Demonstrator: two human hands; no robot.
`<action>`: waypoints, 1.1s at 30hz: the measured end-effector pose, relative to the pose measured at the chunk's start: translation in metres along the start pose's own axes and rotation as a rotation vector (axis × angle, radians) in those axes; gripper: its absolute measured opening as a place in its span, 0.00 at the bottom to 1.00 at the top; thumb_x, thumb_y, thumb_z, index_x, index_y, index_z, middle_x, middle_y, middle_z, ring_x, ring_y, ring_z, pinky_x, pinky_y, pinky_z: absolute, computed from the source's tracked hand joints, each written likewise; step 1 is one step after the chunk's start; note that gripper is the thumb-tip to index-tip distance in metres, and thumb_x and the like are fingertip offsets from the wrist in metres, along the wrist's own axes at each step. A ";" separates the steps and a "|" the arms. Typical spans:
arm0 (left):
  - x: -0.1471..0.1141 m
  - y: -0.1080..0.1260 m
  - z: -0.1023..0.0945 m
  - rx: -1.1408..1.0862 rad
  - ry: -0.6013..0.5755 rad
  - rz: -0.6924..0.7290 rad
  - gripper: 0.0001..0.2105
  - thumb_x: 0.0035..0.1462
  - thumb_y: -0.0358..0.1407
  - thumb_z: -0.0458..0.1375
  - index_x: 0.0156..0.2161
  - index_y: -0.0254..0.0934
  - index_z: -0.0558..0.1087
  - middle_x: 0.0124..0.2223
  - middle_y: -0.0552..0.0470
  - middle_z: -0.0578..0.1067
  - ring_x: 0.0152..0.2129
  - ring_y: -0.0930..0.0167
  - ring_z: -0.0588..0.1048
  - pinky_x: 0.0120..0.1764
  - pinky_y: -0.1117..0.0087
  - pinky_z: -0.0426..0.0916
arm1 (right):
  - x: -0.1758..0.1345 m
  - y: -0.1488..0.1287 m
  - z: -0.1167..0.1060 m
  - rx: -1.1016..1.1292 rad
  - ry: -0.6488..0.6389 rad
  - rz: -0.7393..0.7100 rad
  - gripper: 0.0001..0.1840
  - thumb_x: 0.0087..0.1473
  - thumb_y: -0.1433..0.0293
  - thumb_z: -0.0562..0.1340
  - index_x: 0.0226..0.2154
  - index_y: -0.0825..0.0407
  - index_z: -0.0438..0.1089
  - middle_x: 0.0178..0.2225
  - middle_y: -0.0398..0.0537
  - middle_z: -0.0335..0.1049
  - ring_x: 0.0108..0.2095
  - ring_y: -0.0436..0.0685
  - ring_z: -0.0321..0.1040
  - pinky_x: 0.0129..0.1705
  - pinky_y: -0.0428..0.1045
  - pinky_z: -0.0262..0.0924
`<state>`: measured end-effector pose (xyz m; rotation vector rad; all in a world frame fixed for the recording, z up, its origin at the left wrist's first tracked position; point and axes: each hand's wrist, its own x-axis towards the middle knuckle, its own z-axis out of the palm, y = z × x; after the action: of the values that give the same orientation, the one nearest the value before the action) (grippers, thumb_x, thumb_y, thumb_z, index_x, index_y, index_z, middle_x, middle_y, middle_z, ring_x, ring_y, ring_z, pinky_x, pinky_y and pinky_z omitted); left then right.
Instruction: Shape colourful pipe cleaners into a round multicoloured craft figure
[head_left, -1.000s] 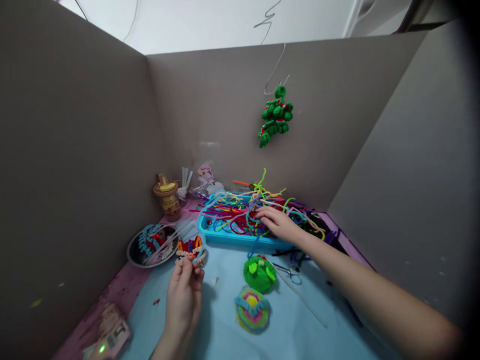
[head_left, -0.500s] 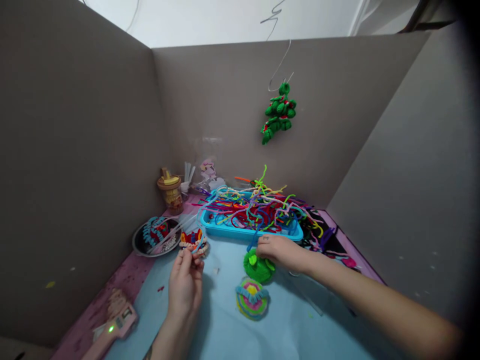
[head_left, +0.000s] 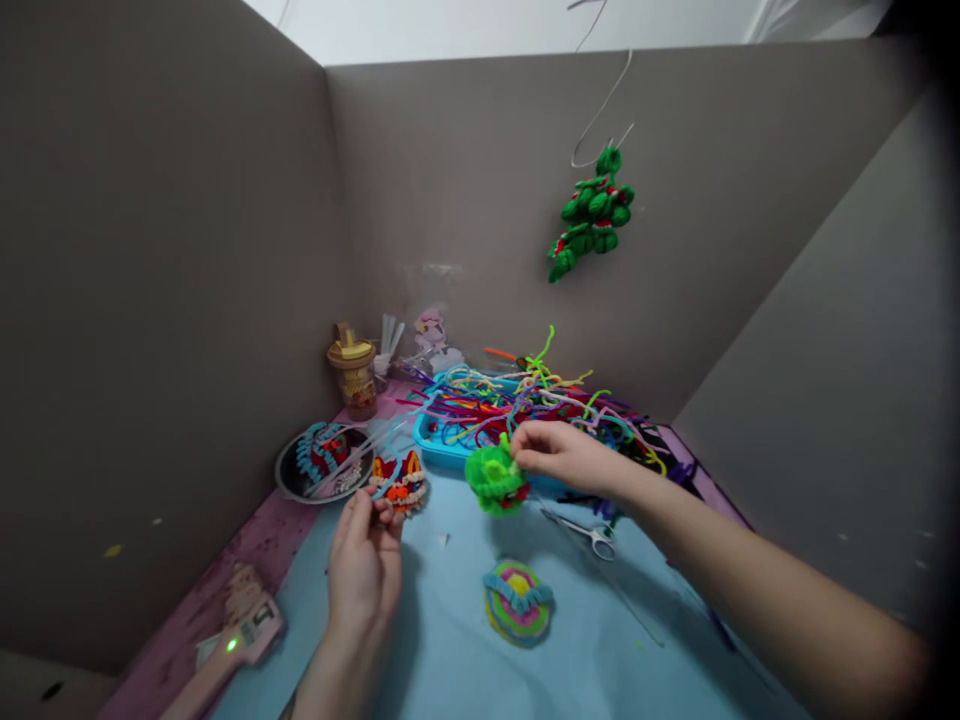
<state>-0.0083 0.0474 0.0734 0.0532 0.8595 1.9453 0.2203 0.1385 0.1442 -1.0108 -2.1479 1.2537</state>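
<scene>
Near the middle of the frame, the right hand pinches the edge of one fuzzy green piece, thumb and fingertips drawn together. Half a second ago that piece sat on the cloth; now it hangs above it with a shadow beneath, so each hand carries something. The left hand, lower left of centre, is loosely curled, its fingertips pinching one pale blue strip.

Just beyond that strip sits one orange-and-cream piece. Below centre lies one striped disc; right of centre, one pair of scissors. Behind is one blue tray heaped with pipe cleaners, too tangled to count. Left of centre stand one bowl and one lidded cup; lower left, one pink tool. At upper right hangs one green ornament.
</scene>
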 end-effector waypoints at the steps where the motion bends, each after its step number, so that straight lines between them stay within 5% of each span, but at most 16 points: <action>1: 0.000 0.001 0.000 -0.001 0.003 0.019 0.03 0.52 0.29 0.55 0.32 0.32 0.70 0.22 0.55 0.67 0.18 0.80 0.66 0.22 0.81 0.65 | 0.007 0.001 0.012 -0.029 0.023 -0.004 0.04 0.46 0.70 0.59 0.26 0.54 0.64 0.22 0.39 0.61 0.23 0.46 0.58 0.25 0.42 0.53; 10: 0.000 0.006 -0.004 -0.006 -0.063 0.037 0.04 0.50 0.31 0.57 0.32 0.32 0.70 0.24 0.55 0.67 0.19 0.80 0.65 0.23 0.81 0.65 | 0.052 0.015 0.084 -0.158 0.029 0.232 0.08 0.44 0.74 0.60 0.17 0.53 0.64 0.13 0.38 0.64 0.12 0.46 0.60 0.17 0.41 0.51; 19: -0.001 0.010 -0.001 -0.019 -0.037 -0.016 0.04 0.53 0.30 0.54 0.32 0.31 0.70 0.23 0.55 0.66 0.18 0.80 0.65 0.22 0.81 0.64 | 0.057 0.028 0.083 -0.027 0.143 0.357 0.08 0.49 0.69 0.58 0.21 0.53 0.63 0.14 0.40 0.67 0.10 0.47 0.60 0.14 0.41 0.51; 25: -0.003 0.004 -0.003 -0.014 -0.203 -0.120 0.04 0.50 0.30 0.58 0.33 0.32 0.70 0.24 0.55 0.67 0.19 0.80 0.67 0.24 0.81 0.66 | 0.015 0.023 0.068 0.047 0.277 0.212 0.09 0.51 0.66 0.54 0.30 0.53 0.65 0.16 0.38 0.65 0.12 0.46 0.56 0.15 0.42 0.49; 30: -0.014 -0.007 -0.001 0.085 -0.397 -0.045 0.09 0.44 0.34 0.63 0.32 0.32 0.72 0.26 0.54 0.71 0.22 0.79 0.69 0.29 0.79 0.66 | -0.046 0.019 0.103 -0.143 0.274 -0.021 0.05 0.46 0.71 0.57 0.24 0.53 0.68 0.24 0.44 0.68 0.28 0.51 0.64 0.29 0.44 0.56; 33: -0.033 -0.016 0.004 0.221 -0.527 -0.130 0.11 0.42 0.36 0.65 0.32 0.31 0.73 0.26 0.51 0.72 0.23 0.77 0.70 0.30 0.76 0.66 | -0.075 0.017 0.122 0.056 0.381 -0.019 0.06 0.47 0.68 0.59 0.29 0.53 0.68 0.23 0.43 0.64 0.26 0.50 0.61 0.28 0.45 0.55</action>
<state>0.0228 0.0275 0.0774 0.5987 0.6942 1.5958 0.1902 0.0195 0.0690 -1.1017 -1.8169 1.0103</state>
